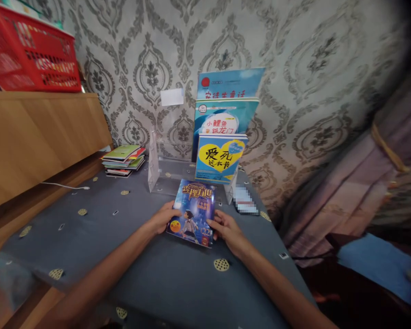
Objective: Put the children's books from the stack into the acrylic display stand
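Between my two hands is a dark blue book [193, 212] with a cartoon figure on its cover, held tilted above the table. My left hand [162, 218] is closed on its left edge, the thumb lying on the cover. At the right edge my right hand [226, 228] grips it too, thumb on the front and fingers partly hidden behind. Just beyond stands a clear tiered book stand [153, 167]. On its right side several books rise in steps: a blue one with a yellow heart [221, 160] in front, a teal one [200, 121] behind, a light blue one [231, 82] at the back.
A stack of books [123, 160] lies at the table's far left, near a white cable [68, 186]. A phone-like device [245, 201] with a blurred screen lies right of the stand. A red basket [34, 55] sits on a wooden cabinet [44, 137]. Curtains [342, 192] hang at right.
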`<state>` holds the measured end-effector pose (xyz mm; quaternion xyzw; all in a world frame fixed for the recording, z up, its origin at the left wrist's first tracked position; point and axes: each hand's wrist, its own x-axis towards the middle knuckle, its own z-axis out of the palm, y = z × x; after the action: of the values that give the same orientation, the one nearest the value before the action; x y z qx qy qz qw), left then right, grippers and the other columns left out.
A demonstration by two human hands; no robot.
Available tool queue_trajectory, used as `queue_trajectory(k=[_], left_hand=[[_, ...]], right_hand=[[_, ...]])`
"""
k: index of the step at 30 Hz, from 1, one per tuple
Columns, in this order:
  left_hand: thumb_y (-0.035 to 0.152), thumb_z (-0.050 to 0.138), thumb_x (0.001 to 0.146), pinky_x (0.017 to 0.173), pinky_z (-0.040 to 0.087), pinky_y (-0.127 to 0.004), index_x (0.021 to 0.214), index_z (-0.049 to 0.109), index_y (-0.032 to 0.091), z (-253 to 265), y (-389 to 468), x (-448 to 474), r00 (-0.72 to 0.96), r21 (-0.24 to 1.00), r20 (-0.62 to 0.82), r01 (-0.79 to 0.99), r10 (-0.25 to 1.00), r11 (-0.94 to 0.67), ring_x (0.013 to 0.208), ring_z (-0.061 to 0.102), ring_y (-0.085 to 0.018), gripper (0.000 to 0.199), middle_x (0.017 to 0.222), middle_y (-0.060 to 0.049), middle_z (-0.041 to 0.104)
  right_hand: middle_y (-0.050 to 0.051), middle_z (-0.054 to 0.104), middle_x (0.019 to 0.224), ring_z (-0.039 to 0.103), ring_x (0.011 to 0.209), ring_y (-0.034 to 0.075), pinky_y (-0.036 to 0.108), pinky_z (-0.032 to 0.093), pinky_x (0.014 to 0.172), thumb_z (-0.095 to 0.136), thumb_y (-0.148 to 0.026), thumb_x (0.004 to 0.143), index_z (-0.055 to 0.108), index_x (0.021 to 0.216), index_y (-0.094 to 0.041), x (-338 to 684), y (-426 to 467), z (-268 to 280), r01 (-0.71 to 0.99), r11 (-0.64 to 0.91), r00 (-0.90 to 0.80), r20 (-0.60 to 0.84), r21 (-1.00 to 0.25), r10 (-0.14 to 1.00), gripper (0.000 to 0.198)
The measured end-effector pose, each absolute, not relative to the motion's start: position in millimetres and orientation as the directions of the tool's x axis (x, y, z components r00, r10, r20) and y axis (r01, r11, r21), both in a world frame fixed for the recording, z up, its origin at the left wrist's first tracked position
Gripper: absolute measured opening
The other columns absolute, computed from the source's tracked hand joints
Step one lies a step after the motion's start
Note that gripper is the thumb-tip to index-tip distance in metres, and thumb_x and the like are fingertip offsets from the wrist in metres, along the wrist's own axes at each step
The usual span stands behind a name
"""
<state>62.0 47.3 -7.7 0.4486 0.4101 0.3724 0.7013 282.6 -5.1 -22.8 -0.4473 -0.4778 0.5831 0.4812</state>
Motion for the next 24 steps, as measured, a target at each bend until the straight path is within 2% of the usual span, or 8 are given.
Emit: queue_trajectory(k=[4,7,14,21,24], left_hand=[[0.016,0.071,0.055,0.056,0.054,-0.027,0.087,0.069,0.014,6.0,45.7,60.9,0.442,0.927,-0.262,-0.132,0.858,0.351,0.055,0.064,-0.015,0.032,0.069,-0.002,0.073],[0.017,0.073,0.058,0.058,0.055,-0.027,0.088,0.069,0.015,16.4,44.9,65.5,0.484,0.933,-0.240,-0.124,0.842,0.337,0.058,0.066,-0.016,0.030,0.073,-0.003,0.074],[0.019,0.076,0.057,0.059,0.056,-0.028,0.097,0.069,0.014,34.4,46.9,87.5,0.463,0.953,-0.165,-0.150,0.871,0.261,0.061,0.068,-0.017,0.041,0.081,-0.005,0.077],[0.018,0.078,0.058,0.075,0.058,-0.033,0.110,0.066,0.014,40.8,50.9,102.3,0.436,0.962,-0.091,-0.194,0.895,0.192,0.076,0.072,-0.020,0.054,0.094,-0.007,0.077],[0.018,0.078,0.058,0.077,0.057,-0.032,0.111,0.065,0.013,40.8,54.2,105.5,0.436,0.969,-0.047,-0.199,0.899,0.147,0.078,0.071,-0.020,0.055,0.095,-0.008,0.076]], right_hand=[[-0.003,0.060,0.066,0.051,0.051,0.010,0.020,0.039,0.041,0.084,-0.046,0.063,0.064,0.091,-0.018,286.5,-11.9,-11.9,-0.183,-0.086,-0.113,-0.066,-0.979,0.991,0.044],[-0.003,0.061,0.067,0.052,0.052,0.010,0.020,0.038,0.041,0.085,-0.044,0.063,0.064,0.090,-0.019,290.7,-16.4,-6.2,-0.215,-0.070,-0.085,-0.053,-0.974,0.995,0.042],[-0.002,0.062,0.069,0.052,0.054,0.009,0.020,0.038,0.043,0.082,-0.043,0.068,0.064,0.094,-0.019,306.8,-14.6,4.0,-0.203,0.025,-0.043,0.035,-0.979,0.998,0.039],[0.000,0.067,0.075,0.054,0.057,0.011,0.021,0.038,0.044,0.080,-0.040,0.071,0.067,0.101,-0.022,322.9,-6.8,15.0,-0.181,0.105,-0.039,0.114,-0.978,0.993,0.038],[0.000,0.067,0.077,0.056,0.058,0.011,0.022,0.039,0.045,0.078,-0.040,0.072,0.067,0.105,-0.022,328.3,-4.1,19.3,-0.145,0.133,-0.042,0.141,-0.980,0.989,0.039]])
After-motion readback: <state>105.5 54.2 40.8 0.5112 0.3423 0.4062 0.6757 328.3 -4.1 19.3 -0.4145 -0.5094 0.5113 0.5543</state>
